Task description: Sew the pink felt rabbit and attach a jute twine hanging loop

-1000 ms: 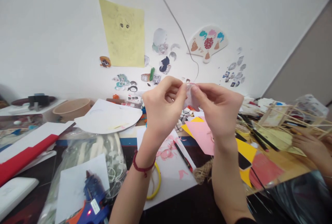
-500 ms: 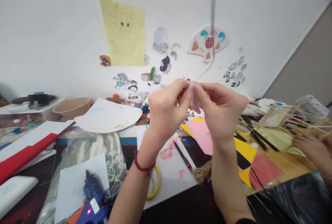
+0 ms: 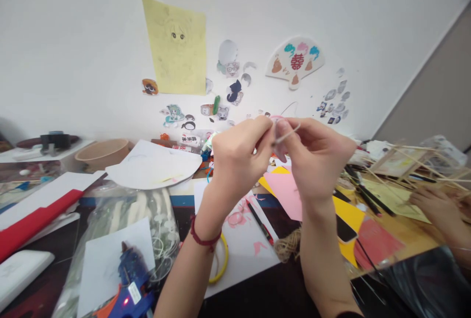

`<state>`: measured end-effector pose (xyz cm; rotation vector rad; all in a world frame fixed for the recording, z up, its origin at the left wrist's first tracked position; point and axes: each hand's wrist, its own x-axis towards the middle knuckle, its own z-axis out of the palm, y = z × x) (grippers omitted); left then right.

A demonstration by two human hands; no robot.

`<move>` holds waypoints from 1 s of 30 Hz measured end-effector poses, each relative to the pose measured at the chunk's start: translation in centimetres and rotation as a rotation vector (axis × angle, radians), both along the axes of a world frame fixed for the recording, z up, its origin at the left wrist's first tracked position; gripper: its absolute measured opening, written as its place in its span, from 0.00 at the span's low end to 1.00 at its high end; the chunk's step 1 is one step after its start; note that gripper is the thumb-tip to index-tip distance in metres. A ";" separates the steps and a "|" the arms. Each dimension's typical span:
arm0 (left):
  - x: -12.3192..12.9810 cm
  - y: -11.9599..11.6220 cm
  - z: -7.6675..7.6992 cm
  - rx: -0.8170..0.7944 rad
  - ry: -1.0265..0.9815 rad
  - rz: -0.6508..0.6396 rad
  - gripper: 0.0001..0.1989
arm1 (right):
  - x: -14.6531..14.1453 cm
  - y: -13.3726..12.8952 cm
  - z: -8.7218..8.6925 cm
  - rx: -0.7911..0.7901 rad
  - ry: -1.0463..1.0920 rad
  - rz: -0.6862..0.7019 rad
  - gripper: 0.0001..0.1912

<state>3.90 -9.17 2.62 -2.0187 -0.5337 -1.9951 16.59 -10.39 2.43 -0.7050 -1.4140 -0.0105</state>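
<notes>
Both hands are raised in front of the wall, fingertips meeting at a small pale pink piece (image 3: 280, 154). It looks thin, like paper, and is mostly covered by the fingers. My left hand (image 3: 239, 156) pinches it from the left, thumb against forefinger. From the other side my right hand (image 3: 316, 156) grips it between thumb and fingers. A thin whitish-grey string (image 3: 289, 135) crosses over the right thumb, and a finer strand sticks up above the fingertips. Below the hands lies a white sheet (image 3: 235, 254) with pink scraps and a dark pen (image 3: 260, 221).
A blue glue gun (image 3: 134, 271) with a red light rests at lower left. A yellow tape ring (image 3: 222, 264), twine (image 3: 289, 244), pink paper (image 3: 283, 190) and a phone (image 3: 346, 229) surround my forearms. At right, another person's hand (image 3: 430, 202) is near a stick frame (image 3: 397, 161).
The long grey strand that rose from my fingertips to the top of the view has come down; a string now curves across my right thumb. Both hands keep their pinch in nearly the same place.
</notes>
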 end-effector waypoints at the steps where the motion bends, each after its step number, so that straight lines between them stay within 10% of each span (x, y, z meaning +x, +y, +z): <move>1: 0.0 0.0 0.0 0.002 0.005 0.003 0.10 | -0.1 0.0 0.0 0.015 0.017 -0.013 0.09; 30: 0.3 0.2 0.0 0.312 0.070 0.256 0.12 | -0.2 0.3 0.1 0.271 -0.036 -0.047 0.03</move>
